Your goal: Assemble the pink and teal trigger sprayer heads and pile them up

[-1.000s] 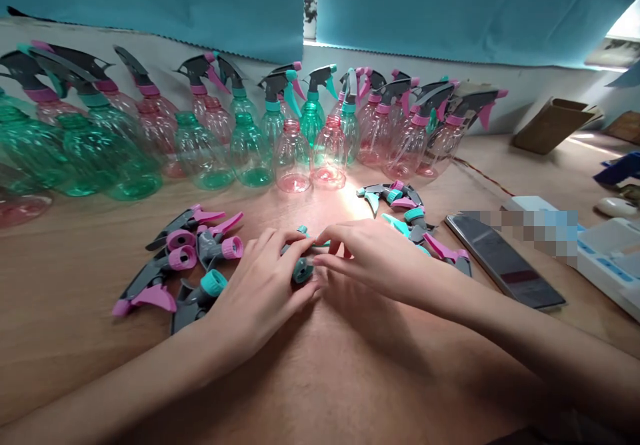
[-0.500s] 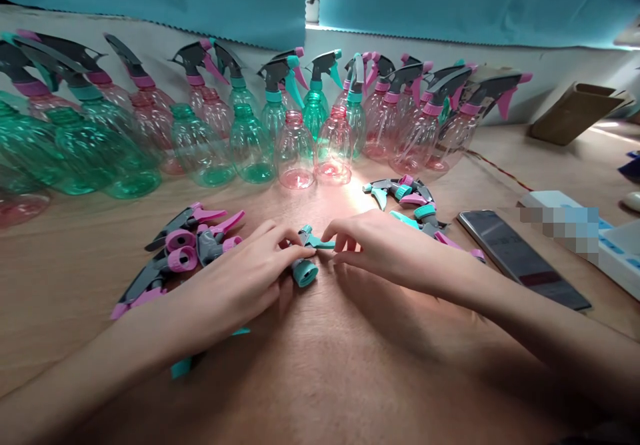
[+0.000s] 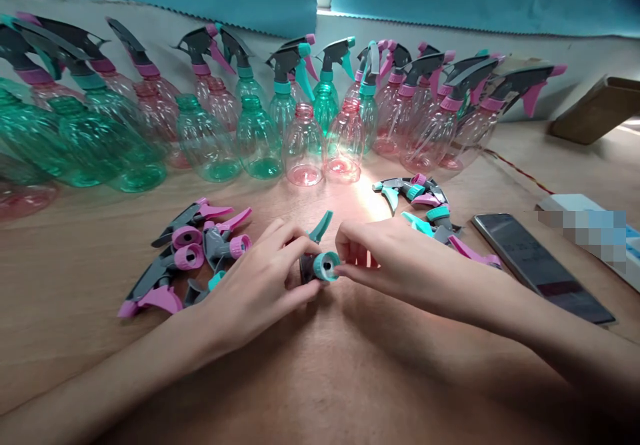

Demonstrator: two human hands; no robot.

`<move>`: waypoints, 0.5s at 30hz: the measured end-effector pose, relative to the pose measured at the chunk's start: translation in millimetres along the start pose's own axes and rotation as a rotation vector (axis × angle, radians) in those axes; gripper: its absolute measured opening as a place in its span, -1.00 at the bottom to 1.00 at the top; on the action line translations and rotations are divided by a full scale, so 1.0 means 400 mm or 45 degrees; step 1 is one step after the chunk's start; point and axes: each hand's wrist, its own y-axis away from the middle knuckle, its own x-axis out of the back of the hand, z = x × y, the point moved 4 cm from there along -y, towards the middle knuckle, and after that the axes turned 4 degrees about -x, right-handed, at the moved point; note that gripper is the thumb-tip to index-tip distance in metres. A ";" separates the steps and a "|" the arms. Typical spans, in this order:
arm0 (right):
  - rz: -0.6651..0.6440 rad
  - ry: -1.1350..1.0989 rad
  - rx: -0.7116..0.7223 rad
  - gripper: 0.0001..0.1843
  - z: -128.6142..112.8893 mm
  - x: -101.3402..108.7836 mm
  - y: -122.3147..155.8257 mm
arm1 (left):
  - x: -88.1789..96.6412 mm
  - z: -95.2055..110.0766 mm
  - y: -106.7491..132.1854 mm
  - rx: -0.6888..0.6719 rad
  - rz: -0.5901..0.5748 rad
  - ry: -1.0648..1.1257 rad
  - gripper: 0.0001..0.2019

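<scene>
Our left hand (image 3: 263,273) grasps the sprayer (image 3: 307,270) between our arms; our right hand (image 3: 385,253) curls at its teal collar (image 3: 322,265), gripping or not, we cannot tell. It should be light, stiff, slightly slick; we'd hold the grey body, sparing the trigger (image 3: 321,226). Bottles (image 3: 305,145) stand beyond.

Toward the right edge of the brown wooden table (image 3: 320,398), I see a flat black rectangular phone (image 3: 543,268) beside a white-and-blue plastic block (image 3: 575,203); near the far edge, an angular brown box (image 3: 595,111).
</scene>
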 end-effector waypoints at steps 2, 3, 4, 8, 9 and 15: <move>-0.009 -0.010 0.060 -0.85 -0.006 -0.004 0.001 | 0.000 0.008 -0.001 -0.025 0.047 0.049 -0.83; -0.019 -0.021 0.082 -0.86 -0.008 -0.007 0.001 | -0.001 0.012 -0.002 -0.043 0.062 0.073 -0.80; -0.035 -0.033 0.094 -0.87 -0.010 -0.010 0.001 | -0.003 0.015 -0.002 -0.061 0.075 0.094 -0.79; -0.077 -0.094 0.124 -0.92 -0.013 -0.018 0.001 | -0.011 0.018 0.001 -0.110 0.101 0.141 -0.76; -0.081 -0.115 0.133 -0.92 -0.013 -0.019 0.001 | -0.012 0.017 0.002 -0.120 0.103 0.149 -0.74; -0.213 -0.356 0.149 -0.90 -0.004 -0.029 0.000 | -0.010 0.016 -0.001 -0.187 0.076 0.261 -0.77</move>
